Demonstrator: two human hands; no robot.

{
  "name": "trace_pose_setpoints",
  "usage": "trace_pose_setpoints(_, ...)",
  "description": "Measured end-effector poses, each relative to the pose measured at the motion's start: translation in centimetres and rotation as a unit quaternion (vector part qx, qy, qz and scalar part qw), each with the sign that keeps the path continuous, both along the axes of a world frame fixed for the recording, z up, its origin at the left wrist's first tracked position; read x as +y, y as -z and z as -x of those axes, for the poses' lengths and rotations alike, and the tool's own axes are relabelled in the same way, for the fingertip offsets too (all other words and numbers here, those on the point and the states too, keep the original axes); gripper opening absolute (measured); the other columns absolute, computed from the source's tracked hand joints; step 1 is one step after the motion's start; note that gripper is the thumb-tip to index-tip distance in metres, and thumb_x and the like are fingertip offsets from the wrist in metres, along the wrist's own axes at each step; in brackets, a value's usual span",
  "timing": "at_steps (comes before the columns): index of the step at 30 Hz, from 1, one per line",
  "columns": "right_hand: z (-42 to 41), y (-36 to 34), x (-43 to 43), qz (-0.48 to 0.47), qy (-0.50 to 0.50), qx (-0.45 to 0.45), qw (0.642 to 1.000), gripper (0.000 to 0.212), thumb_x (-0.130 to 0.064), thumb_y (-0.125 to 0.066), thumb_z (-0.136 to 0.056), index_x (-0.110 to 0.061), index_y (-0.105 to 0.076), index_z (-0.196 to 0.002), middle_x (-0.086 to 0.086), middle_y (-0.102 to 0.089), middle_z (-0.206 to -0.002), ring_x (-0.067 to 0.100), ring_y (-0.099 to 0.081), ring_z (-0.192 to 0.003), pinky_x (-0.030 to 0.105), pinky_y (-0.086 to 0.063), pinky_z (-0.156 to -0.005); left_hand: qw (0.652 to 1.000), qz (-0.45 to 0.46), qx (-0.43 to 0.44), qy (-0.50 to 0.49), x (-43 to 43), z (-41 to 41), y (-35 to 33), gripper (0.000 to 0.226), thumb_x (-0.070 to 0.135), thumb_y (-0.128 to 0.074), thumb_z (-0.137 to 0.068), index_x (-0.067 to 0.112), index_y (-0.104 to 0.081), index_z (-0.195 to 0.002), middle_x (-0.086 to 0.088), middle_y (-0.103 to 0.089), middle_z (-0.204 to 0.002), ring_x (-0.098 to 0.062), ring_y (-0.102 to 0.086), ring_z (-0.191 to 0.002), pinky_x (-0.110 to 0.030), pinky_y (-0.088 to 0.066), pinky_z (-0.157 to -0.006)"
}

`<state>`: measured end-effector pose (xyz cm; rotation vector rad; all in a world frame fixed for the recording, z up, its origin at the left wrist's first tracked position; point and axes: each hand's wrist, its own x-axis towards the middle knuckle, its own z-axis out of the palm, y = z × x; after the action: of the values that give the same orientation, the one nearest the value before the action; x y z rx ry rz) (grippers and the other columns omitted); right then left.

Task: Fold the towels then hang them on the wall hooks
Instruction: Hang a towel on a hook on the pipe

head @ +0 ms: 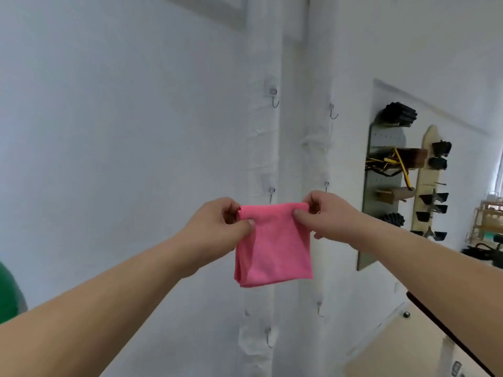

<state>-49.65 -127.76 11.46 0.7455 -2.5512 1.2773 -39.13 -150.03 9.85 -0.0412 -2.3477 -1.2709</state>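
A folded pink towel [273, 246] hangs in the air in front of a white wall. My left hand [217, 224] pinches its top left corner and my right hand [329, 213] pinches its top right corner. Small metal wall hooks sit in two columns: an upper left hook [274, 97], an upper right hook [333, 112], a middle left hook [271, 194] just above the towel's top edge, and a middle right hook [326, 185] beside my right hand. Two lower hooks [319, 308] [269, 338] sit below the towel.
A grey pegboard [381, 191] and a pale wooden board [427, 186] with black tools lean on the wall at the right. A green object [8, 292] shows at the left edge. A beige table [394, 349] lies at the lower right.
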Motion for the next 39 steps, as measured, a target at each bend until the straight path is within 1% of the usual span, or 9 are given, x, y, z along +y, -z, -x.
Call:
trace_pose_setpoints(6, 11.9, -6.8, -1.1, 0.048, -0.002, 0.108, 0.993, 0.011, -0.024, -0.065, -0.085, -0.015, -0.061, -0.083, 0.001, -0.063, -0.076, 0.017, -0.057, -0.069, 0.038, -0.053, -0.065, 0.997, 0.006, 0.071, -0.042, -0.2, 11.1, -5.1, 0.005, 0.019, -0.068, -0.090, 0.020, -0.069, -0.094, -0.001, -0.074, -0.097, -0.025, -0.074, -0.092, -0.050, -0.061, -0.087)
trace_pose_setpoints(14, 24.0, -16.3, -2.7, 0.130, 0.003, 0.264, 0.956, 0.013, -0.024, -0.065, -0.094, -0.012, -0.062, -0.096, 0.002, -0.064, -0.086, 0.013, -0.055, -0.073, 0.024, -0.045, -0.062, 0.981, 0.041, 0.172, -0.082, -0.2, 22.1, -15.1, 0.009, 0.010, -0.066, -0.092, 0.014, -0.067, -0.101, -0.008, -0.075, -0.096, -0.027, -0.077, -0.083, -0.050, -0.063, -0.084)
trace_pose_setpoints(20, 29.2, -22.2, -4.5, 0.204, 0.033, 0.340, 0.917, 0.015, -0.023, -0.063, -0.096, -0.009, -0.059, -0.100, -0.005, -0.057, -0.080, 0.008, -0.052, -0.070, 0.022, -0.041, -0.062, 0.957, 0.097, 0.257, -0.097, -0.7, 26.4, -23.4, 0.023, 0.010, -0.065, -0.090, 0.023, -0.057, -0.108, -0.010, -0.074, -0.095, -0.030, -0.076, -0.087, -0.047, -0.062, -0.074)
trace_pose_setpoints(23, 31.7, -23.7, -5.6, 0.218, 0.053, 0.347, 0.911, 0.013, -0.023, -0.062, -0.096, -0.010, -0.057, -0.098, -0.006, -0.057, -0.080, 0.010, -0.054, -0.072, 0.028, -0.042, -0.067, 0.947, 0.100, 0.285, -0.106, -1.0, 28.8, -25.1, 0.026, 0.007, -0.063, -0.088, 0.023, -0.053, -0.106, -0.012, -0.074, -0.090, -0.033, -0.075, -0.085, -0.037, -0.058, -0.062)
trace_pose_setpoints(26, 33.9, -23.8, -6.8, 0.219, 0.066, 0.334, 0.915, 0.012, -0.024, -0.062, -0.095, -0.014, -0.056, -0.096, -0.006, -0.058, -0.082, 0.019, -0.057, -0.079, 0.032, -0.042, -0.075, 0.943, 0.107, 0.286, -0.133, -1.8, 31.6, -24.9, 0.024, 0.006, -0.060, -0.087, 0.022, -0.050, -0.101, -0.015, -0.074, -0.087, -0.036, -0.073, -0.082, -0.037, -0.056, -0.059)
trace_pose_setpoints(29, 35.7, -23.4, -8.1, 0.203, 0.082, 0.310, 0.925, 0.016, -0.027, -0.064, -0.095, -0.013, -0.058, -0.094, -0.001, -0.060, -0.083, 0.023, -0.057, -0.081, 0.031, -0.040, -0.074, 0.942, 0.095, 0.283, -0.151, -2.5, 33.6, -24.4, 0.019, 0.006, -0.061, -0.087, 0.020, -0.052, -0.096, -0.011, -0.071, -0.080, -0.030, -0.067, -0.069, -0.032, -0.050, -0.054)
trace_pose_setpoints(32, 36.6, -23.2, -8.6, 0.194, 0.043, 0.217, 0.956, 0.024, -0.027, -0.065, -0.095, -0.003, -0.065, -0.099, 0.005, -0.063, -0.083, 0.023, -0.058, -0.076, 0.030, -0.043, -0.062, 0.938, 0.115, 0.283, -0.162, -2.3, 35.0, -23.9, 0.016, 0.005, -0.059, -0.086, 0.020, -0.057, -0.092, -0.004, -0.064, -0.073, -0.019, -0.057, -0.061, -0.025, -0.044, -0.050)
trace_pose_setpoints(35, 36.4, -23.1, -7.4, 0.188, -0.023, 0.141, 0.972, 0.023, -0.023, -0.071, -0.092, -0.006, -0.064, -0.105, 0.008, -0.067, -0.083, 0.020, -0.060, -0.072, 0.028, -0.048, -0.059, 0.941, 0.127, 0.277, -0.149, -2.1, 35.5, -23.1, 0.020, 0.010, -0.061, -0.086, 0.024, -0.059, -0.099, -0.001, -0.062, -0.070, -0.018, -0.055, -0.059, -0.025, -0.043, -0.052)
trace_pose_setpoints(39, 36.0, -23.1, -6.2, 0.105, -0.063, 0.235, 0.964, 0.024, -0.011, -0.074, -0.087, -0.011, -0.062, -0.108, 0.005, -0.063, -0.081, 0.013, -0.052, -0.062, 0.025, -0.043, -0.061, 0.942, 0.171, 0.253, -0.138, -2.0, 35.5, -22.3, 0.030, 0.016, -0.066, -0.085, 0.031, -0.061, -0.110, 0.003, -0.060, -0.068, -0.016, -0.056, -0.061, -0.024, -0.044, -0.054)
